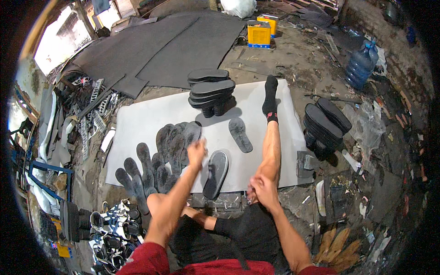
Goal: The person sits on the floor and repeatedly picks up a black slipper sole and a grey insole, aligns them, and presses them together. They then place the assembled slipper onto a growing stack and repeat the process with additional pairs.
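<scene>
My left hand, slightly blurred, is closed beside the lower part of a grey insole; whether it grips that insole or something else is hidden. Overlapping dark insoles spread to its left across a white sheet. My right hand has its fingers curled together above my bent leg, and what they hold, if anything, does not show. Between the hands lies a thick black sandal sole with a pale rim. One single insole rests farther off, near my black-socked foot.
Stacks of thick black soles stand at the sheet's far edge and right of it. Sandals pile up at the lower left. Dark sheet material, yellow tins and blue water bottles lie beyond. Scraps litter the right-hand floor.
</scene>
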A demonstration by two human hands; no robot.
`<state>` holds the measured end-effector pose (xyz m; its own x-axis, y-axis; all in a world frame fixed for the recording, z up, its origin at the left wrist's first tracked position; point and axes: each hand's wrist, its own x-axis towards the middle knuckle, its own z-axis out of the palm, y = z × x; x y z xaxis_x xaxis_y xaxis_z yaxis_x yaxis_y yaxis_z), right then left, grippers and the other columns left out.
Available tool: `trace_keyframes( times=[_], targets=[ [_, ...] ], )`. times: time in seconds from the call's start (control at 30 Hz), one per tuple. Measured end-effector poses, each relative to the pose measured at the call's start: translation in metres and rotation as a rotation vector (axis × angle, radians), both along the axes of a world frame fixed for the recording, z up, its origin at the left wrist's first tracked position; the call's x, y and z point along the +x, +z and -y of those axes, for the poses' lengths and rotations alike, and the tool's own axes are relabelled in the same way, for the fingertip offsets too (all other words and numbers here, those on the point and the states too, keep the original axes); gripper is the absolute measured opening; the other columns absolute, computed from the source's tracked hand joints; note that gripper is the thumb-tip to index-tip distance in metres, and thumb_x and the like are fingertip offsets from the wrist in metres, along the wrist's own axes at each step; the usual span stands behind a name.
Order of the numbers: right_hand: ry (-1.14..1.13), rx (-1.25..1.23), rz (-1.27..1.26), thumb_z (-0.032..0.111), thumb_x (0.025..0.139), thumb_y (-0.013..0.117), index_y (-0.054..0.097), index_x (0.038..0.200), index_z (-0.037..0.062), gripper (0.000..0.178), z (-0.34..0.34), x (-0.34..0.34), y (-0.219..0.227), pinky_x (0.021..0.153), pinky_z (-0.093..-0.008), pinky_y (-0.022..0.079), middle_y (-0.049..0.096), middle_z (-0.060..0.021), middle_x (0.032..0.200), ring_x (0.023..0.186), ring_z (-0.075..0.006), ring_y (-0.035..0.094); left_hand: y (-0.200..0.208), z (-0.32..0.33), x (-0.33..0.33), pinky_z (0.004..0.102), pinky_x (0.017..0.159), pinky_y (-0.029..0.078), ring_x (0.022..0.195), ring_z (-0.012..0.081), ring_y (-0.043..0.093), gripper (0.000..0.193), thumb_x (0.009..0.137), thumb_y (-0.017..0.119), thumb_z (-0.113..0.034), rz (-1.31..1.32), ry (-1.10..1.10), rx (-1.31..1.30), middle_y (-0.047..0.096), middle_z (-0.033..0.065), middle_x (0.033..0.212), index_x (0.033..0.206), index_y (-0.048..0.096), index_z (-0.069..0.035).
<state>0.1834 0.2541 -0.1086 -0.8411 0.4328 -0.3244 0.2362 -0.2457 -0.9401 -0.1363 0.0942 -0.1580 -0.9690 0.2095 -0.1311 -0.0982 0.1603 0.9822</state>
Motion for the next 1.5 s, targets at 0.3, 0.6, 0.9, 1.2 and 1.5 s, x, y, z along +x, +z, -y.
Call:
trace_keyframes(
  times=[0.3,0.6,0.9,1.2,1.5],
  targets=[
    [-0.008,1.047,0.476,0.038,0.090,0.085,0.043,0.152,0.0012,0.083,-0.091,-0.192,-0.103,0.110,-0.0554,0.052,0.056,-0.0276,0.146,0.141,-0.0421,0.052,-0.002,0.099,0.293,0.0387,0.086,0.058,0.094,0.0260,0.075,0.024,0.094,0.078,-0.018,-0.099,-0.140,-0.308,0.078,0.0153,0.101,0.112,0.079,-0.002],
    [-0.078,1.116,0.006,0.026,0.072,0.089,0.045,0.148,0.0005,0.091,0.001,-0.114,0.043,0.101,-0.0467,0.054,0.066,-0.0245,0.122,0.115,-0.0399,0.065,0.087,0.098,0.265,0.0519,0.117,0.041,0.138,0.0418,0.052,0.082,0.077,0.090,-0.019,-0.701,-0.108,-0.524,0.056,0.0251,0.147,0.149,0.055,-0.001],
    [-0.301,-0.063,-0.523,0.056,0.111,0.053,0.033,0.153,0.0116,0.064,0.077,0.073,0.100,0.108,-0.0415,0.050,0.059,-0.0119,0.129,0.122,-0.0242,0.060,0.189,0.048,0.295,0.0434,0.112,0.049,0.127,0.0270,0.064,0.064,0.096,0.081,-0.030,-0.155,-0.670,0.202,0.068,0.0174,0.131,0.147,0.055,-0.003],
    [-0.205,-0.683,-0.304,0.054,0.107,0.059,0.045,0.154,0.0128,0.064,0.136,0.098,0.065,0.074,-0.0416,0.049,0.065,-0.0136,0.121,0.089,-0.0225,0.056,0.102,0.066,0.279,0.0567,0.104,0.044,0.128,0.0453,0.050,0.033,0.106,0.059,-0.030,-0.529,-0.459,-0.381,0.056,0.0259,0.134,0.127,0.067,-0.006],
    [-0.015,-1.173,-0.441,0.068,0.107,0.046,0.045,0.158,0.0004,0.084,0.118,0.086,0.058,0.090,-0.0488,0.049,0.060,-0.0265,0.140,0.100,-0.0317,0.059,-0.027,0.090,0.199,0.0538,0.105,0.045,0.130,0.0422,0.052,0.098,0.072,0.097,-0.037,-0.363,-0.107,-0.898,0.055,0.0229,0.135,0.148,0.051,0.004]
  ],
)
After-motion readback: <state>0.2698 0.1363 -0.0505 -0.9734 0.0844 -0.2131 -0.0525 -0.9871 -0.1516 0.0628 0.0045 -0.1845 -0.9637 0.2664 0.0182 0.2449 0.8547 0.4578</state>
